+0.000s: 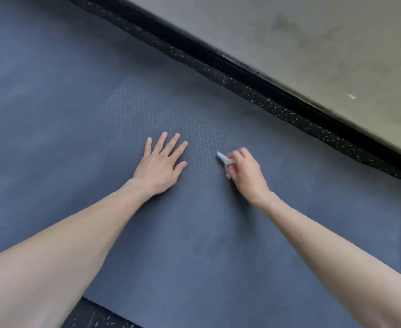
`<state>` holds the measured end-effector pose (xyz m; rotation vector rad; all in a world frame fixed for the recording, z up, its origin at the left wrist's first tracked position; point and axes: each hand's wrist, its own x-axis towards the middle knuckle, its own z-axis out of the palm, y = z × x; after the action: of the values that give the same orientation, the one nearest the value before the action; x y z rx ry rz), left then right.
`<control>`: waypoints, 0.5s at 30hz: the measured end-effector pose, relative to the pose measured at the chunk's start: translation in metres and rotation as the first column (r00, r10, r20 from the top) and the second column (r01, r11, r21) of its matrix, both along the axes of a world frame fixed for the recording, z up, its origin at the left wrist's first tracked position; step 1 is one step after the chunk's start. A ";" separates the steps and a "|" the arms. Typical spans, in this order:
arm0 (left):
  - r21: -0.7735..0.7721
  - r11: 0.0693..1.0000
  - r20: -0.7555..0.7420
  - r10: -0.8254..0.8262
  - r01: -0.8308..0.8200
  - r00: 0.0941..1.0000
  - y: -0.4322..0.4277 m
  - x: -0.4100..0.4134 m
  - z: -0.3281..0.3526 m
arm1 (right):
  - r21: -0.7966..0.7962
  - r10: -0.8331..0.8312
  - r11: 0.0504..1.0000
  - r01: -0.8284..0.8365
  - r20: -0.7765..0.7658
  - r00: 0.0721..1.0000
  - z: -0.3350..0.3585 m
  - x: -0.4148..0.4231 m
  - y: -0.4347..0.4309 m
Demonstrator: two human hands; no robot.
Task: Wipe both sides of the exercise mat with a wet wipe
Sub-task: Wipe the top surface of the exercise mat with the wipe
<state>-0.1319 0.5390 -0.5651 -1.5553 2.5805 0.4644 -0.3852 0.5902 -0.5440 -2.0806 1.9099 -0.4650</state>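
Two hands on the exercise mat (194, 245), one job each. Left hand (158, 165) lies palm down, fingers straight and spread. I read that as a brace, pinning the mat so it doesn't creep while the other hand scrubs.

Right hand (245, 172) is curled round a bunched wet wipe (223, 158), with a white corner poking out toward the left hand. The small wad probably puts the pressure on a tight patch. Wipe is low at the mat surface, near the left fingertips; contact looks likely, can't confirm.

Mat lies unrolled on black speckled flooring (242, 84), far edge running along near a grey wall (313, 43). Dotted texture around the hands catches light. Could be damp, can't tell. I also can't tell which side is up, so no call on how far along the task is.
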 end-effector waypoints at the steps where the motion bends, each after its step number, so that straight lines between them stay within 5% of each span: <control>1: 0.002 1.000 -0.023 0.024 -0.024 0.999 0.004 0.007 0.001 | -0.007 -0.118 0.993 0.119 0.003 0.993 0.000 -0.018 -0.003; 3: -0.006 0.998 -0.007 0.067 -0.067 0.998 0.020 0.020 0.003 | 0.011 -0.299 0.954 0.299 0.014 0.954 0.000 -0.043 -0.005; 6: -0.015 0.995 0.087 0.102 -0.101 0.991 0.056 0.032 0.004 | 0.036 -0.309 0.951 0.307 0.051 0.950 -0.001 -0.030 0.004; 10: 0.032 0.989 0.128 0.139 -0.145 0.982 0.066 0.031 0.003 | 0.022 0.046 0.999 -0.048 0.098 0.994 -0.006 0.052 0.050; 15: 0.043 0.990 0.164 0.123 -0.132 0.979 0.065 0.032 0.005 | 0.051 0.458 0.881 -0.471 0.160 0.875 0.002 0.109 0.108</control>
<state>-0.0996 0.6036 -0.5600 -1.6727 2.3407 0.3966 -0.2757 0.6987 -0.5421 -2.2764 1.2603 -0.3929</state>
